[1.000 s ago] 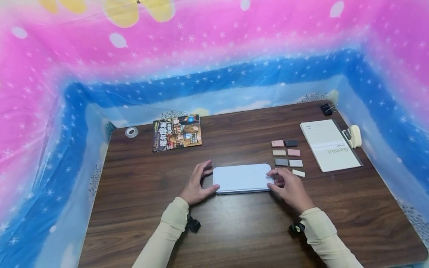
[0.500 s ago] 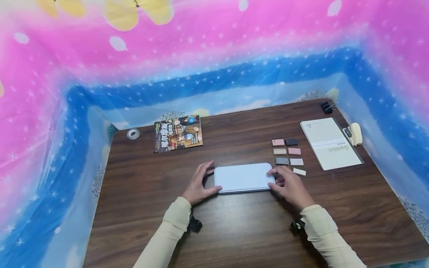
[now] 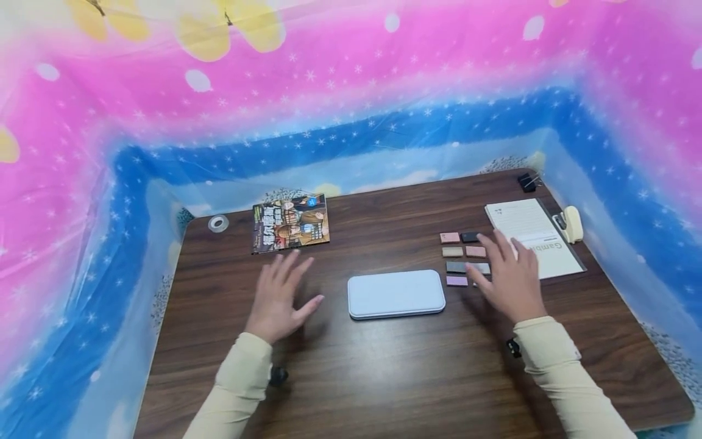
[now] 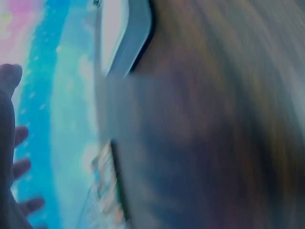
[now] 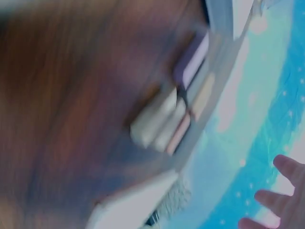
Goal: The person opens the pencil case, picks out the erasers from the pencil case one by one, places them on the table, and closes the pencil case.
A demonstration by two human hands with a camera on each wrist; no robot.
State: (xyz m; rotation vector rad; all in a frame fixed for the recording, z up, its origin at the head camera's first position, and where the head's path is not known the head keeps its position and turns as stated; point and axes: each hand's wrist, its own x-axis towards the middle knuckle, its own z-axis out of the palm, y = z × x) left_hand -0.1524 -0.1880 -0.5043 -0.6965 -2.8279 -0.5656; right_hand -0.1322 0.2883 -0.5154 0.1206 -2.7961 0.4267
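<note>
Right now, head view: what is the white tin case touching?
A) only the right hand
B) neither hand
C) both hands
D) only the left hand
B: the white tin case lies alone on the table, with the left hand spread open off to its left and the right hand open over the small colored blocks to its right.

We see a dark wooden table (image 3: 384, 366) bearing a white tin (image 3: 396, 294), small colored blocks (image 3: 464, 251), a notepad (image 3: 529, 235), a comic book (image 3: 290, 222), a tape roll (image 3: 218, 223), a stapler (image 3: 572, 223) and a binder clip (image 3: 527, 182).
</note>
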